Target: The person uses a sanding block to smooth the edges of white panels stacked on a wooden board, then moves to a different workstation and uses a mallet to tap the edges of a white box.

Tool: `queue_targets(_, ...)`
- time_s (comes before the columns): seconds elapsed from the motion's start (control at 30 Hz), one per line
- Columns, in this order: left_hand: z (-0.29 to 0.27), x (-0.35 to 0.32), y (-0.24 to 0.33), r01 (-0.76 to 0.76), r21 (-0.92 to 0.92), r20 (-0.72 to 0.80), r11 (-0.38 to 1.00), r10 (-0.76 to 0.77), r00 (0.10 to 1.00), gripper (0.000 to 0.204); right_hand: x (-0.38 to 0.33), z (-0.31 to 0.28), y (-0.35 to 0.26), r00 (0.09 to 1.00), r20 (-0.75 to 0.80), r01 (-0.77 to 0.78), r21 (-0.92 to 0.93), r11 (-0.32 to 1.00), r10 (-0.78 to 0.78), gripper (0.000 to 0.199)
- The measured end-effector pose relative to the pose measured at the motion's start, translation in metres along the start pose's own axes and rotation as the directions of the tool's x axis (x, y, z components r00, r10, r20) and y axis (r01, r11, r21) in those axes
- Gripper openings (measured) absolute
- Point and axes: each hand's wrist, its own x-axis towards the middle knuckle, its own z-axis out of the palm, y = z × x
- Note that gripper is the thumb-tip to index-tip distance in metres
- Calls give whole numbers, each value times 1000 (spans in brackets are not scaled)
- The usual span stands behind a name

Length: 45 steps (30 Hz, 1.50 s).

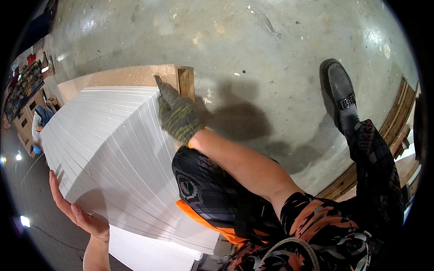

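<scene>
White foam-like boards made up the work: one tall fanned stack of thin white rectangular sheets (113, 153), edges stepped so each sheet showed as a narrow line, too many to count. Stack sat on a brown chipboard panel (122, 76), with a short wooden block (186, 82) just beside the panel's right end. No containers visible anywhere near the hands. Right hand (177, 114) wore a knitted grey-green work glove, orange trim at the wrist; it lay on the stack's upper right corner, fingers stretched along the edge toward the chipboard, palm pressed flat, not closed around anything. Left hand (74, 208) was bare, one hand only, open with fingers straight, palm against the lower left face of the stack, touching it, gripping nothing. So two hands, one on each side of the stack, both flat. Person's knee in dark patterned shorts (203, 189) pressed against the stack's right side, an orange strip showing under it. One black leather shoe (340, 92) stood on the grey concrete floor (253, 40), well apart from the stack. Wooden pallet boards (398, 122) ran along the right rim. Cluttered shelves and another person at far left, too small to detail.
</scene>
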Motion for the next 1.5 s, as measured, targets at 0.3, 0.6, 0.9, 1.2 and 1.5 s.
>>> queue_targets(0.3,-3,-2,2,0,9,-13,1000,0,1000,71,0,-9,-33,959,89,-280,117,953,270,38)
queue_targets(0.6,-2,-2,-3,-25,-34,-18,999,25,1000,70,0,-37,-57,799,565,241,13,971,-206,53)
queue_targets(0.9,3,4,6,-47,-124,-63,991,39,997,57,-19,5,-80,853,138,517,-90,851,-504,56)
queue_targets(1.2,8,2,7,-94,-133,-111,987,80,991,54,-19,9,-87,856,255,476,-46,878,-450,55)
queue_targets(1.5,-5,6,8,-162,31,-62,986,164,985,56,-15,19,-75,913,231,365,-96,926,-336,55)
